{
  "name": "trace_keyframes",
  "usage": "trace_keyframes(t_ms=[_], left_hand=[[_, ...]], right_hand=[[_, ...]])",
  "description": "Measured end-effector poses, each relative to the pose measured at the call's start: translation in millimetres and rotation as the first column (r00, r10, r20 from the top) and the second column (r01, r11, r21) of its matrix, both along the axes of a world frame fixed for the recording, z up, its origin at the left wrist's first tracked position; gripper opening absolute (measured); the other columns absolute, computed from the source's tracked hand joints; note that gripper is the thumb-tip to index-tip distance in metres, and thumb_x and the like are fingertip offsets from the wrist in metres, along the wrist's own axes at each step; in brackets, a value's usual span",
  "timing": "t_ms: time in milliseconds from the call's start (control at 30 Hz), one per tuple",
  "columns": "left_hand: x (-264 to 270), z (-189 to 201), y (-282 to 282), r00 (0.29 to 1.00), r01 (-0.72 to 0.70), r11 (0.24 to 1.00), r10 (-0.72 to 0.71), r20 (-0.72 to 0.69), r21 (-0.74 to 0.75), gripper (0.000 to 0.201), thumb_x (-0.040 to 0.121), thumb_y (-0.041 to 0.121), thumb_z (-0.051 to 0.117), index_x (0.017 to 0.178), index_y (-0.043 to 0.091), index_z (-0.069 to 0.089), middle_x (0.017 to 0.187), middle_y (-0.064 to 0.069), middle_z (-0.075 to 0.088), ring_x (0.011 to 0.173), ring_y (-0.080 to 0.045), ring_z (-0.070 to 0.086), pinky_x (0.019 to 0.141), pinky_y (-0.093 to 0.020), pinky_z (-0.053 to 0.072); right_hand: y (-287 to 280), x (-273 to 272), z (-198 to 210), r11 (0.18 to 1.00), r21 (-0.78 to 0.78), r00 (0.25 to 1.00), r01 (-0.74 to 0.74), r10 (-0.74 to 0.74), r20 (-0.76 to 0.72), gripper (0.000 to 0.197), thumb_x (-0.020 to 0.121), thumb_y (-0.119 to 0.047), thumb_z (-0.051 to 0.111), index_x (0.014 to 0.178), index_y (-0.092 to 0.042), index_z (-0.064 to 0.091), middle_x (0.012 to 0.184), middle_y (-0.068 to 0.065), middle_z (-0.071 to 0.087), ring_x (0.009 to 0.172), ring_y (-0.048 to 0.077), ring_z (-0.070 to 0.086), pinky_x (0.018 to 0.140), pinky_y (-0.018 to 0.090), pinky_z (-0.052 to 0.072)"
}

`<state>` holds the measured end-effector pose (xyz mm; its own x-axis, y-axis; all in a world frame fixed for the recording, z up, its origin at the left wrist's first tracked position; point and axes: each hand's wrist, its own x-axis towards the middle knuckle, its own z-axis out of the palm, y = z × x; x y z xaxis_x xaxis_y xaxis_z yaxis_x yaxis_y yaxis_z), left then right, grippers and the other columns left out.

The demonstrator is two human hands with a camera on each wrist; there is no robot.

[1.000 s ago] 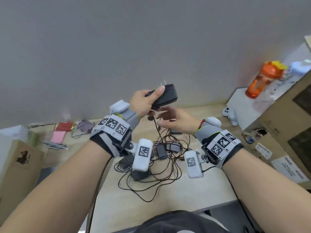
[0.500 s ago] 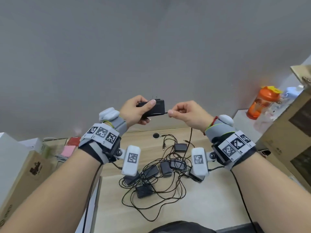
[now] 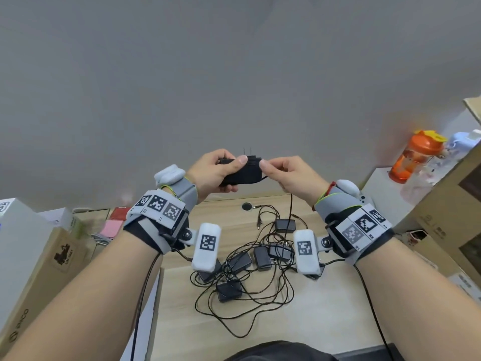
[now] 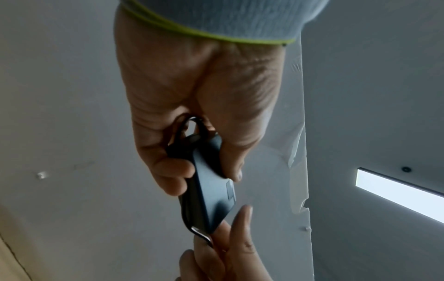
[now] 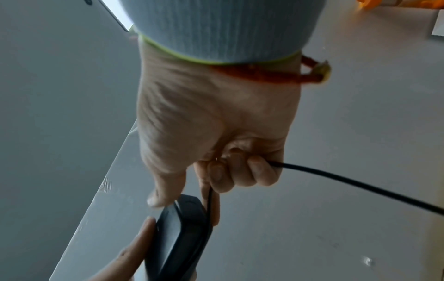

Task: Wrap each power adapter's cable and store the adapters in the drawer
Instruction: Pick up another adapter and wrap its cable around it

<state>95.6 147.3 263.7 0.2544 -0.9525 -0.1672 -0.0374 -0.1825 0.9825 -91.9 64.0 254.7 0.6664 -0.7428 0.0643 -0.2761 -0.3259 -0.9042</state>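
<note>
A black power adapter (image 3: 244,171) with two metal prongs pointing up is raised in front of the wall. My left hand (image 3: 217,171) grips its left end between thumb and fingers, seen close in the left wrist view (image 4: 209,192). My right hand (image 3: 283,175) pinches the adapter's thin black cable (image 3: 291,204) right at its right end; the cable (image 5: 348,182) runs out through the curled fingers and hangs down to the desk. One turn of cable lies along the adapter (image 5: 177,237). Several more black adapters (image 3: 230,291) lie in a cable tangle on the wooden desk (image 3: 325,303).
An orange bottle (image 3: 413,157) stands on a white box at the right, beside brown cartons (image 3: 453,212). Cardboard boxes (image 3: 44,259) and pink and red packets (image 3: 112,227) crowd the left. A round cable hole (image 3: 246,206) sits at the desk's back edge.
Both hands have stayed raised with the adapter. My right hand moved in from a gap beside the adapter to its right end, laying cable along it. The prongs now point up.
</note>
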Motion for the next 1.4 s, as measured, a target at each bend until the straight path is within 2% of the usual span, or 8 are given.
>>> trace_keyframes(t_ms=[100,267,433,633,800,1167,1267,1400], left_hand=[[-1.5,7.1,-1.3,0.999,0.032,0.999,-0.031,-0.011,0.032,0.031,0.086,0.041,0.070,0.090,0.011,0.062,0.089,-0.013,0.067,0.056,-0.022,0.060,0.052,-0.023,0.050],[-2.1,10.7,-9.4,0.998,0.019,0.999,-0.021,0.052,0.050,0.048,0.079,0.043,0.078,0.104,0.003,0.071,0.093,-0.018,0.073,0.061,-0.022,0.062,0.052,-0.020,0.052],[6.6,13.8,-20.8,0.995,-0.078,0.997,0.077,0.065,0.012,0.043,0.076,0.037,0.082,0.101,0.003,0.071,0.082,-0.011,0.071,0.055,-0.021,0.062,0.047,-0.021,0.050],[9.1,7.9,-26.5,0.973,-0.046,0.999,0.040,0.226,0.019,0.043,0.068,0.036,0.088,0.093,0.004,0.073,0.077,-0.012,0.071,0.048,-0.020,0.061,0.047,-0.023,0.049],[4.8,5.5,-28.0,0.949,0.002,1.000,-0.011,0.314,0.029,0.037,0.065,0.042,0.088,0.083,0.013,0.075,0.073,-0.011,0.073,0.050,-0.020,0.062,0.052,-0.025,0.050],[-8.3,13.5,-20.6,0.912,0.165,0.986,-0.164,0.377,0.030,0.036,0.060,0.043,0.090,0.080,0.017,0.075,0.069,-0.007,0.073,0.066,-0.035,0.070,0.070,-0.049,0.061],[-13.2,17.8,-17.6,0.912,0.201,0.979,-0.196,0.361,0.022,0.033,0.064,0.038,0.089,0.080,0.014,0.074,0.067,-0.008,0.071,0.061,-0.032,0.066,0.063,-0.041,0.059],[-18.8,23.8,-15.2,0.911,0.226,0.974,-0.215,0.351,0.010,0.027,0.070,0.030,0.087,0.081,0.010,0.072,0.065,-0.008,0.069,0.058,-0.027,0.064,0.058,-0.033,0.055]], right_hand=[[0.2,2.8,1.0,1.000,-0.004,1.000,-0.010,0.010,0.004,0.027,0.099,-0.027,0.057,0.101,-0.004,0.071,0.042,-0.019,0.045,0.041,-0.002,0.040,0.048,0.009,0.030],[-5.5,11.2,-0.8,0.997,-0.052,0.999,-0.053,0.053,-0.007,0.027,0.095,-0.030,0.062,0.105,-0.008,0.073,0.080,-0.006,0.072,0.075,0.001,0.060,0.078,0.021,0.048],[-12.8,-0.2,1.0,0.990,-0.108,0.982,-0.095,0.076,-0.171,0.024,0.093,-0.038,0.063,0.086,-0.019,0.078,0.058,-0.001,0.031,0.054,0.013,0.027,0.052,0.025,0.023],[-19.7,-7.5,16.7,0.996,-0.073,0.994,-0.046,0.038,-0.104,0.026,0.086,-0.035,0.073,0.073,-0.013,0.074,0.049,-0.007,0.038,0.049,0.010,0.028,0.049,0.020,0.024],[-23.9,-1.5,26.8,0.992,-0.070,0.994,-0.106,0.104,-0.023,0.033,0.082,-0.038,0.077,0.077,-0.005,0.071,0.068,0.010,0.053,0.065,0.020,0.043,0.064,0.033,0.035],[-34.1,9.6,34.8,0.995,-0.101,0.992,-0.017,0.029,0.122,0.016,0.085,-0.014,0.074,0.073,-0.013,0.065,0.062,0.001,0.052,0.049,-0.001,0.042,0.052,0.009,0.038],[-36.8,10.4,26.4,0.997,-0.076,0.992,0.000,0.010,0.124,0.018,0.087,-0.014,0.072,0.072,-0.013,0.063,0.052,-0.016,0.056,0.048,-0.003,0.046,0.052,0.009,0.038],[-35.8,13.7,16.7,0.998,-0.061,0.984,0.024,-0.013,0.176,0.020,0.089,-0.013,0.070,0.071,-0.014,0.062,0.058,-0.011,0.056,0.049,-0.002,0.045,0.052,0.012,0.038]])
